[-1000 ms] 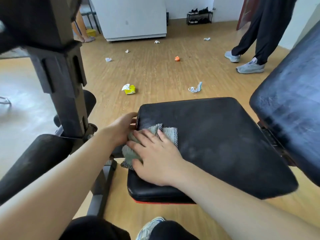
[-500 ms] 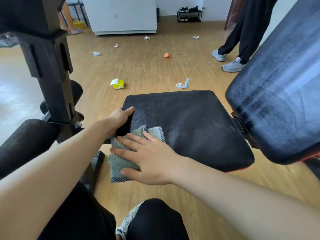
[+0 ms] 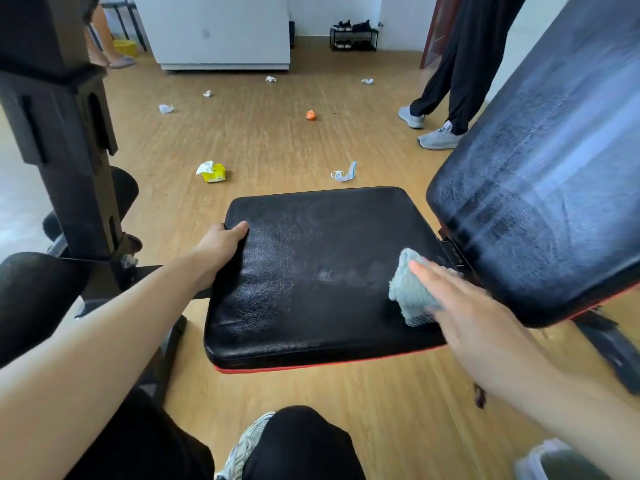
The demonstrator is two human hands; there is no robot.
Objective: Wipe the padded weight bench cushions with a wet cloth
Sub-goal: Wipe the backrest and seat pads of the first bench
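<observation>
The black padded seat cushion (image 3: 311,271) lies flat in front of me, with a wet streak across its middle. My right hand (image 3: 464,306) presses a bunched grey-green cloth (image 3: 410,289) flat-palmed onto the seat's right edge, close to the hinge. My left hand (image 3: 221,242) grips the seat's far left corner, thumb on top. The tilted black backrest cushion (image 3: 540,174) rises at the right, streaked with dust or moisture.
A black upright frame post (image 3: 69,140) and foam roller (image 3: 31,292) stand at the left. Crumpled tissues and a yellow pack (image 3: 213,171) litter the wooden floor. A person in dark trousers (image 3: 460,64) stands at the far right. My knees are below the seat.
My right hand swept the cloth from the seat's left edge across to its right edge, leaving a damp trail. My left hand stayed on the left corner.
</observation>
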